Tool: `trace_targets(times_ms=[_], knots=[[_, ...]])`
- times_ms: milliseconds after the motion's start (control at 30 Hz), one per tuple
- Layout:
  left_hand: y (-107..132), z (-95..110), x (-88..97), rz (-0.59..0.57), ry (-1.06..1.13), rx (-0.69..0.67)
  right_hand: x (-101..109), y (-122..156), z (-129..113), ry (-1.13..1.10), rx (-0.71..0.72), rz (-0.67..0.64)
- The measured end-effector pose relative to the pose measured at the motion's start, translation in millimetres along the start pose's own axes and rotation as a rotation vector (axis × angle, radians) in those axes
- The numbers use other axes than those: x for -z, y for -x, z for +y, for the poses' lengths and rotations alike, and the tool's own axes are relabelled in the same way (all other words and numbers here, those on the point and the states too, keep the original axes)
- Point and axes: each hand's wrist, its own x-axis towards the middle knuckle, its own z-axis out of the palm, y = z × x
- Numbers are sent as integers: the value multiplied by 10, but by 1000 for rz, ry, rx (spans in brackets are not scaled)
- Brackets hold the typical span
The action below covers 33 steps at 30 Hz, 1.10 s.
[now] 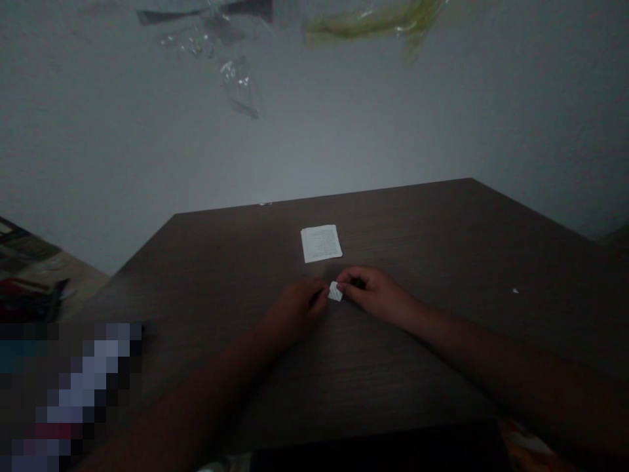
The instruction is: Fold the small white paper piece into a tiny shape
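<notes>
In the head view, the left hand [297, 307] and the right hand [374, 295] meet over the middle of a dark wooden table [442, 262]. Both pinch a small folded white paper [335, 291] between fingertips, the left at its left edge, the right at its upper right; the other fingers curl inward. The paper sits low at the tabletop. Just beyond it lies a larger folded printed sheet [321, 243], apart from both hands. A pale wall [314, 131] rises behind.
</notes>
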Motion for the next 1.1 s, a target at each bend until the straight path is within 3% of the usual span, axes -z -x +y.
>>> trace_targets(times_ms=[533, 867, 1100], knots=[[7, -56, 1, -31, 78, -32, -1, 21, -21, -86, 12, -84], [-47, -40, -3, 8, 97, 31, -34, 19, -26, -43, -39, 20], [-50, -36, 14, 31, 105, 46, -47, -5, -42, -90, -72, 26]])
